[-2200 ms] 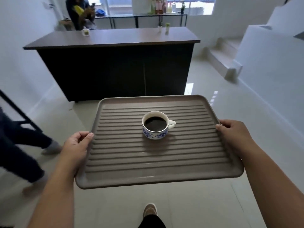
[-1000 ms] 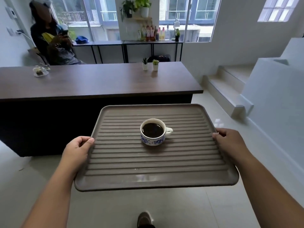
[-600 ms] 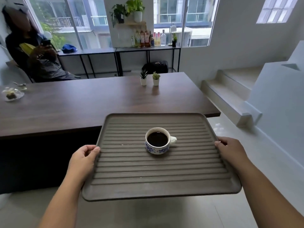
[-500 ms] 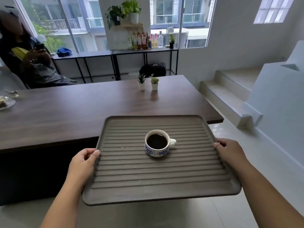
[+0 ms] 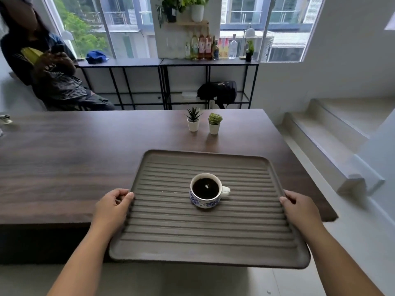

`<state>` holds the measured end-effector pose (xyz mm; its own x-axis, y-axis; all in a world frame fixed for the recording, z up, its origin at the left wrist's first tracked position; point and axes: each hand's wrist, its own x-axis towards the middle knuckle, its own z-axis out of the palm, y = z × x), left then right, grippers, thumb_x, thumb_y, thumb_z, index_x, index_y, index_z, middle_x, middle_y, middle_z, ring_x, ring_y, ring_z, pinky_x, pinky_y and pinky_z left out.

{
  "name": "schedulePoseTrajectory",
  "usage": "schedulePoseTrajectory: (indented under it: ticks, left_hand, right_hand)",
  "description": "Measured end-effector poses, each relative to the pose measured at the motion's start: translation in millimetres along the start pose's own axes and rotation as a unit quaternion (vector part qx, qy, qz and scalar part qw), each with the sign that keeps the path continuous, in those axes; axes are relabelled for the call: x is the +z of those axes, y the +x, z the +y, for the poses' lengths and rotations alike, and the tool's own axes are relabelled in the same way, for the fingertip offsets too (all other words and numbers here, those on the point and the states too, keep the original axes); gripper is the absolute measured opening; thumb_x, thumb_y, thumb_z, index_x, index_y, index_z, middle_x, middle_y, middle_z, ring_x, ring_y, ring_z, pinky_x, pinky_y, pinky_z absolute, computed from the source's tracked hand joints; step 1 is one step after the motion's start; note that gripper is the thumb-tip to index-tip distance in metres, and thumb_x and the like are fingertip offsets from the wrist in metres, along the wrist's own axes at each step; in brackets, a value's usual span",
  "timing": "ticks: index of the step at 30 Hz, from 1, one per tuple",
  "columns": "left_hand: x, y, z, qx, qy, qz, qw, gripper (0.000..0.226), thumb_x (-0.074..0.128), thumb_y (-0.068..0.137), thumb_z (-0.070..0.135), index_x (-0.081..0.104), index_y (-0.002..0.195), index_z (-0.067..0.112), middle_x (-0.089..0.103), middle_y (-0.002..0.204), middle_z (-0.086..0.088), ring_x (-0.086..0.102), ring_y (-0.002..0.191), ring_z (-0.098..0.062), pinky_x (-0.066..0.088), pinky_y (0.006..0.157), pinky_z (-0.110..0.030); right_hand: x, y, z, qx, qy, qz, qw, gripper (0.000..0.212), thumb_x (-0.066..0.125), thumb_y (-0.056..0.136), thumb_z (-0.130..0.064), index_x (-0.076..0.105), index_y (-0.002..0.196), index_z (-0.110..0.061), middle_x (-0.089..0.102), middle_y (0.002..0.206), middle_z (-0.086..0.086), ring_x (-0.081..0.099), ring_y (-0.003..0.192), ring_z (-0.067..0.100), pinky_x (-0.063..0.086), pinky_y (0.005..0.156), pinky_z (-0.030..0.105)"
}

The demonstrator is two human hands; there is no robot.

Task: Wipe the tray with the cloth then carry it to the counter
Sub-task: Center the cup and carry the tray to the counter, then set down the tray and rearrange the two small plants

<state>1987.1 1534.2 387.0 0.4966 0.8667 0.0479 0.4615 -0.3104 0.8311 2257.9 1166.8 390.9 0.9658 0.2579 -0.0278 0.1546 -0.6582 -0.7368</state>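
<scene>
Two small potted succulents in white pots sit on the dark wood-grain counter just past the tray's far edge, so they're kinda in the path. A person in a striped top sits behind the counter on the left. The grey-brown ribbed plastic tray is partly over the counter's near edge, with a blue-and-white cup of black coffee upright in the middle. Left hand and right hand each curl around a side rim.

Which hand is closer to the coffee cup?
Right, slightly. The right hand grips the tray edge on the cup's handle side; the left hand grips the opposite edge.
</scene>
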Motion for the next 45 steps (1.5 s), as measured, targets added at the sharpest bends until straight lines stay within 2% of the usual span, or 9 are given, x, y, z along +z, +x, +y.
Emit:
schedulePoseTrajectory:
  ticks: [5, 8, 11, 21, 28, 35, 41, 43, 45]
  left_hand:
    - [28, 38, 4, -0.010, 0.070, 0.023, 0.997, 0.006, 0.065, 0.088, 0.035, 0.068, 0.087, 0.030, 0.067, 0.075, 0.008, 0.063, 0.076, -0.020, 0.049, 0.077, -0.038]
    - [39, 53, 3, -0.028, 0.120, 0.031, 0.992, 0.012, 0.059, 0.088, 0.047, 0.066, 0.084, 0.037, 0.065, 0.075, 0.015, 0.060, 0.080, -0.015, 0.040, 0.085, -0.039]
    - [46, 68, 2, -0.031, 0.122, 0.024, 0.992, 0.012, 0.058, 0.088, 0.046, 0.065, 0.087, 0.037, 0.069, 0.083, 0.009, 0.062, 0.090, -0.022, 0.043, 0.092, -0.047]
    - [70, 91, 10, -0.023, 0.101, 0.042, 0.994, 0.021, 0.062, 0.089, 0.037, 0.071, 0.100, 0.021, 0.069, 0.084, -0.001, 0.059, 0.097, -0.032, 0.045, 0.092, -0.046]
    - [75, 125, 14, -0.037, 0.114, 0.054, 0.991, 0.028, 0.047, 0.078, 0.054, 0.064, 0.088, 0.034, 0.064, 0.074, 0.005, 0.057, 0.099, -0.030, 0.039, 0.097, -0.051]
    - [78, 119, 15, -0.036, 0.247, 0.090, 0.964, 0.017, 0.057, 0.090, 0.042, 0.070, 0.094, 0.032, 0.063, 0.105, 0.002, 0.045, 0.110, -0.033, 0.028, 0.095, -0.044]
    - [82, 118, 37, 0.033, 0.298, 0.113, 0.947, 0.037, 0.066, 0.084, 0.036, 0.062, 0.121, 0.029, 0.055, 0.118, -0.004, 0.044, 0.111, -0.035, 0.029, 0.092, -0.048]
    - [87, 119, 54, 0.104, 0.247, 0.047, 0.962, 0.041, 0.068, 0.082, 0.042, 0.062, 0.121, 0.032, 0.056, 0.119, 0.002, 0.045, 0.114, -0.031, 0.032, 0.093, -0.047]
    - [99, 121, 75, 0.162, 0.136, -0.122, 0.970, 0.057, 0.064, 0.077, 0.060, 0.057, 0.127, 0.035, 0.053, 0.123, 0.011, 0.042, 0.122, -0.018, 0.032, 0.101, -0.041]
  right_hand:
    - [12, 60, -5, -0.016, -0.022, -0.029, 0.999, 0.035, 0.055, 0.090, -0.020, 0.060, 0.124, -0.010, 0.066, 0.122, 0.010, 0.059, 0.111, 0.030, 0.046, 0.095, 0.041]
    - [21, 86, -9, -0.012, -0.025, -0.036, 0.999, 0.035, 0.056, 0.090, -0.021, 0.061, 0.123, -0.012, 0.066, 0.121, 0.009, 0.059, 0.111, 0.029, 0.045, 0.095, 0.039]
    - [28, 106, -12, -0.015, -0.034, -0.042, 0.998, 0.035, 0.056, 0.090, -0.023, 0.061, 0.123, -0.013, 0.068, 0.118, 0.010, 0.060, 0.108, 0.029, 0.045, 0.093, 0.037]
    - [29, 139, -17, -0.010, -0.048, -0.021, 0.999, 0.036, 0.058, 0.088, -0.024, 0.062, 0.122, -0.015, 0.067, 0.119, 0.008, 0.060, 0.110, 0.027, 0.044, 0.092, 0.034]
    - [53, 170, -37, -0.013, -0.041, 0.002, 0.999, 0.036, 0.060, 0.087, -0.022, 0.062, 0.122, -0.014, 0.067, 0.118, 0.009, 0.060, 0.111, 0.027, 0.042, 0.093, 0.031]
    - [58, 165, -35, -0.030, -0.068, 0.007, 0.997, 0.036, 0.057, 0.089, -0.021, 0.060, 0.124, -0.014, 0.067, 0.113, 0.010, 0.060, 0.104, 0.028, 0.042, 0.088, 0.031]
    - [62, 157, -56, -0.196, -0.129, 0.082, 0.969, 0.036, 0.061, 0.084, -0.006, 0.062, 0.120, -0.009, 0.052, 0.101, 0.009, 0.047, 0.094, 0.026, 0.042, 0.086, 0.034]
    - [70, 153, -78, -0.240, -0.082, 0.029, 0.967, 0.034, 0.064, 0.082, -0.004, 0.065, 0.115, -0.011, 0.058, 0.098, 0.006, 0.055, 0.086, 0.022, 0.041, 0.080, 0.020]
    - [82, 150, -97, -0.227, -0.005, -0.076, 0.971, 0.034, 0.067, 0.081, -0.006, 0.067, 0.113, -0.017, 0.063, 0.094, 0.002, 0.061, 0.078, 0.017, 0.040, 0.072, 0.007]
